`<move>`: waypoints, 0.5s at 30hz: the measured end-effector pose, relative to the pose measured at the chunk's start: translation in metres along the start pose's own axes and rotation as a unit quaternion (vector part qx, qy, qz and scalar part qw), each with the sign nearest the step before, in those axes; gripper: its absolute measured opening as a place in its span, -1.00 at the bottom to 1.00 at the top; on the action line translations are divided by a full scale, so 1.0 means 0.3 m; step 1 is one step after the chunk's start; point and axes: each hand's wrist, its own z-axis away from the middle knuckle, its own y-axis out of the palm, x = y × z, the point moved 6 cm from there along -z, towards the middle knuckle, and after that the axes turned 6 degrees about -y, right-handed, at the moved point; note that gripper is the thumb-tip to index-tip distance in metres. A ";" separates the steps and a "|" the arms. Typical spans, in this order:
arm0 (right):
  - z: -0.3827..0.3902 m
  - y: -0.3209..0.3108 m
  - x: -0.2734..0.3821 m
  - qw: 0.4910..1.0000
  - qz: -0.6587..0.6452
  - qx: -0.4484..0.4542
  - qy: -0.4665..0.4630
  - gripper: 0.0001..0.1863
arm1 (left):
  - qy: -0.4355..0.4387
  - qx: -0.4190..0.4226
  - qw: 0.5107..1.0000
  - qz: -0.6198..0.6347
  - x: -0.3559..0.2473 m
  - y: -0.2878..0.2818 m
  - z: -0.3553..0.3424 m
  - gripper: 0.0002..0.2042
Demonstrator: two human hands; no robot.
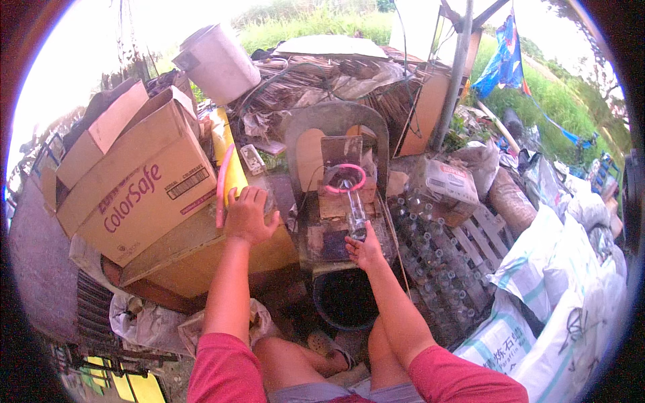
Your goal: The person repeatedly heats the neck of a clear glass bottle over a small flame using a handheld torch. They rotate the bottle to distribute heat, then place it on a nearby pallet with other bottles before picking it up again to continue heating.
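My right hand (365,252) is clamped on the base of a clear glass bottle (354,211), its neck pointing to twelve o'clock through a glowing pink ring (345,179). My left hand (248,215), at nine o'clock, rests fingers curled against a smooth yellow panel (233,176) beside a corrugated cardboard box (138,185).

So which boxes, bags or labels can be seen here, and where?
Large cardboard box: left, brown, purple lettering, white barcode label.
Small carton: right of centre, pale, crumpled.
White sacks: lower right, teal stripes and dark print.
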 end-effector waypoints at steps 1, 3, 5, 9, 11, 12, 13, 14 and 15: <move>-0.001 -0.010 -0.005 0.999 -0.016 -0.010 0.030 0.05 | 0.001 -0.003 1.000 0.002 -0.001 -0.001 0.000 -0.43; -0.003 -0.005 -0.006 0.998 -0.024 0.023 0.047 0.08 | -0.002 0.001 1.000 -0.004 -0.001 0.003 0.001 -0.42; -0.006 -0.006 0.000 0.999 -0.015 0.020 0.032 0.08 | 0.002 -0.004 1.000 0.003 -0.001 0.003 0.000 -0.41; -0.007 -0.002 0.010 0.996 0.052 -0.047 -0.054 -0.01 | 0.004 -0.002 1.000 -0.001 0.003 0.005 0.000 -0.41; -0.007 0.002 0.006 0.990 0.077 -0.082 -0.080 -0.06 | 0.008 -0.003 1.000 0.006 0.004 0.002 0.000 -0.43; -0.007 0.003 0.004 0.988 0.081 -0.095 -0.093 -0.08 | 0.005 0.005 1.000 0.004 0.005 0.004 0.000 -0.43; -0.008 0.002 0.006 0.985 0.085 -0.107 -0.106 -0.10 | 0.009 -0.001 1.000 0.008 0.003 0.001 0.001 -0.44; -0.011 0.004 0.001 0.985 0.083 -0.109 -0.101 -0.09 | 0.011 -0.004 1.000 0.009 0.002 -0.001 0.002 -0.45; -0.012 0.003 -0.001 0.986 0.081 -0.110 -0.097 -0.07 | 0.010 -0.003 1.000 0.006 0.001 -0.001 0.003 -0.46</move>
